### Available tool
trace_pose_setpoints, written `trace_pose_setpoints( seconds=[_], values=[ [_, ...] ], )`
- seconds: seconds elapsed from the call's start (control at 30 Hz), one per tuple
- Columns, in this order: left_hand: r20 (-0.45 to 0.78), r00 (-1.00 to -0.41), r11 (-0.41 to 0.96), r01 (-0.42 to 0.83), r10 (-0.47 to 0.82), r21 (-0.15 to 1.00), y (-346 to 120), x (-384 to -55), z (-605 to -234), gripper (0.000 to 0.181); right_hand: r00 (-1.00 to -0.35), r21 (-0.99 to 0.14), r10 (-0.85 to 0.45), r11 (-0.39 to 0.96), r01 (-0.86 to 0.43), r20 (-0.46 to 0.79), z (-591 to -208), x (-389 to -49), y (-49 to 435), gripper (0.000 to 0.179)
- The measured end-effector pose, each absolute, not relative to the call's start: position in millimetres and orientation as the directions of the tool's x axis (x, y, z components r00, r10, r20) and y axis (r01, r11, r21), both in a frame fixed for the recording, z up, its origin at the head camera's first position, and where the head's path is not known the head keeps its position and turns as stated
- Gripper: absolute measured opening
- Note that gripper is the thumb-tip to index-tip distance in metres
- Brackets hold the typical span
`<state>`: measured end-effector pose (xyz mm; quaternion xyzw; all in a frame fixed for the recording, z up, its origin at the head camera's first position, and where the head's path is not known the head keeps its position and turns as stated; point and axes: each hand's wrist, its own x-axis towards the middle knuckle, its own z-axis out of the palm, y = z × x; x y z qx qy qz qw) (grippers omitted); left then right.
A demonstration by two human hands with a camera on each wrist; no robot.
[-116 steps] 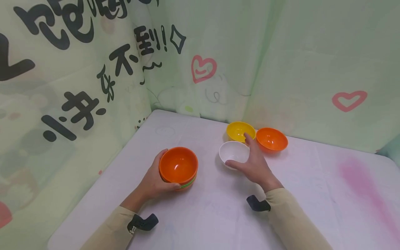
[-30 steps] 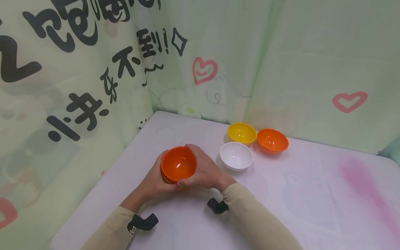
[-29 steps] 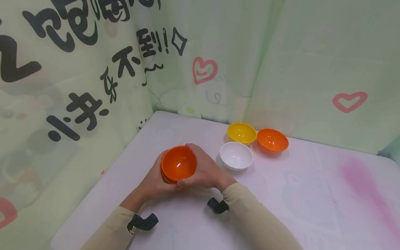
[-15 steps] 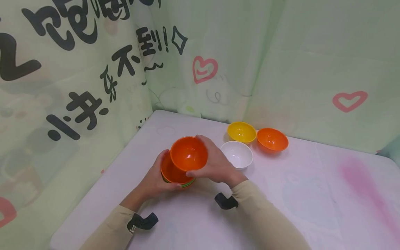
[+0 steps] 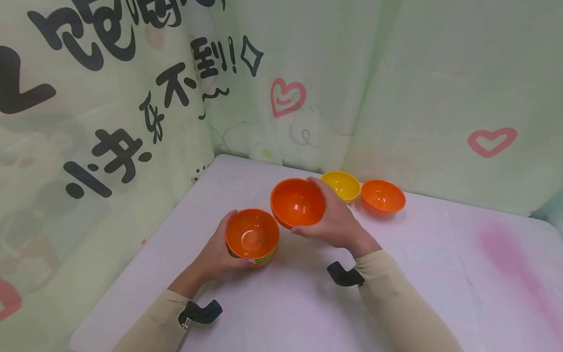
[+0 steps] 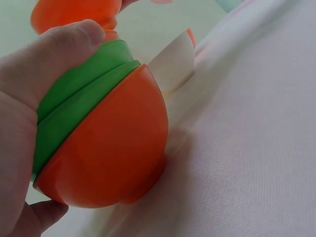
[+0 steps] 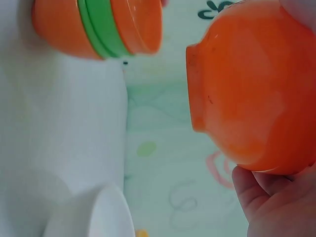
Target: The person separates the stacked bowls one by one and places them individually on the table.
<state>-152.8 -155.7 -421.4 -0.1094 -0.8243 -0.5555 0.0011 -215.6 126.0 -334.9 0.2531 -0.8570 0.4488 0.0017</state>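
My left hand (image 5: 220,249) grips a stack of nested bowls (image 6: 113,143) on the table. The stack has orange at the bottom, two green layers in the middle and an orange bowl (image 5: 252,235) on top. Raised to the right of the stack, a separate orange bowl (image 5: 297,203) is held by my right hand (image 5: 336,217), thumb at its near side and fingers at the far side. In the right wrist view this bowl (image 7: 256,89) shows its outside and foot ring, apart from the stack (image 7: 98,24).
A white bowl (image 7: 108,217) stands on the table, mostly hidden behind my right hand in the head view. Behind it are a yellow bowl (image 5: 340,186) and another orange bowl (image 5: 382,196), near the table's (image 5: 440,274) back edge by the printed curtain (image 5: 422,98).
My right hand has lifted the top orange bowl off the stack and carried it up and to the right, in front of the white bowl. The left hand stays on the stack.
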Motion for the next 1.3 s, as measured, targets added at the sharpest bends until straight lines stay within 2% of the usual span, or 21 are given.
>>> trace_pose_setpoints(
  seconds=[0.47,0.7,1.07,1.3],
  values=[
    [0.076,-0.987,0.392,0.126,0.140,0.911,-151,-153,-422,0.116,-0.939,-0.782,-0.327,0.556,-0.283,0.107,-336,-219,186,0.107],
    [0.073,-0.987,0.397,0.125,0.144,0.909,-153,-152,-423,0.116,-0.959,-0.739,-0.239,0.617,-0.270,0.150,-343,-215,219,0.105],
    [0.089,-0.984,0.383,0.142,0.152,0.913,-157,-151,-424,0.117,-0.980,-0.699,-0.148,0.687,-0.197,0.131,-363,-208,256,0.106],
    [0.079,-0.984,0.373,0.135,0.161,0.918,-157,-151,-423,0.118,-0.988,-0.720,-0.102,0.677,-0.153,0.113,-375,-204,270,0.106]
  ],
)
